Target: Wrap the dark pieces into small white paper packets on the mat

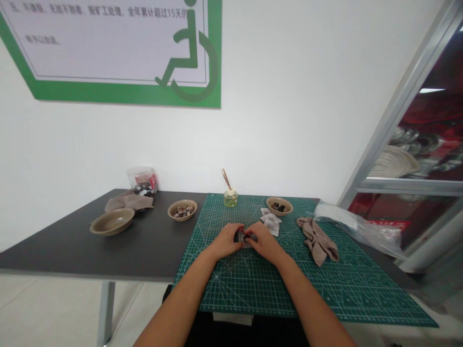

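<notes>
Over the middle of the green cutting mat (pixel 224 289), my left hand (pixel 228 239) and my right hand (pixel 265 243) meet fingertip to fingertip. Both pinch a small, thin greyish pouch (pixel 246 244), which looks partly see-through. Something dark shows at its upper part, near my right fingers, too small to name. Just beyond my right hand lie several flat, pale sachets (pixel 270 221), partly overlapping. Behind them stands a tan bowl (pixel 289 206) with dark pieces (pixel 278 207) in it.
A glass reed diffuser (pixel 230 198) stands at the mat's back edge. To the left are a bowl of brownish pieces (pixel 183 211), another tan bowl (pixel 113 224), a cloth (pixel 126 201) and a clear jar (pixel 142 179). A brown cloth (pixel 319 241) and clear plastic bag (pixel 354 226) lie right.
</notes>
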### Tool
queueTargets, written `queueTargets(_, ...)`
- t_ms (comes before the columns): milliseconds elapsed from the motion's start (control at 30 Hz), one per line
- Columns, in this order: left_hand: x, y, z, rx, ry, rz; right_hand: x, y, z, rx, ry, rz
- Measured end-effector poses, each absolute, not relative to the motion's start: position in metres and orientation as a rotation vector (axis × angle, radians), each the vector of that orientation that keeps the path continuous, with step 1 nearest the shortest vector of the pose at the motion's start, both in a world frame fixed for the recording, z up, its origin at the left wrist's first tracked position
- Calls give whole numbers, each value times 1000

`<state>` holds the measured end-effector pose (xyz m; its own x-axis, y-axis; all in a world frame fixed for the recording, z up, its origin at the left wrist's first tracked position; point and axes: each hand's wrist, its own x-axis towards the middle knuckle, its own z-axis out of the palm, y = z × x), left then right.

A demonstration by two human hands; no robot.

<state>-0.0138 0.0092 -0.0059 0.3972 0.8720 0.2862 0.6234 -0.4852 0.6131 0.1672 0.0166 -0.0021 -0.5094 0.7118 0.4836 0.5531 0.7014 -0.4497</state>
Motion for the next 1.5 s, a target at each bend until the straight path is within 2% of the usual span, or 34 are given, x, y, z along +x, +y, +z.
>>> queueTargets(1500, -13, 6, -3, 2221, 1297, 811, 181, 19, -1, -1006, -2233, 268)
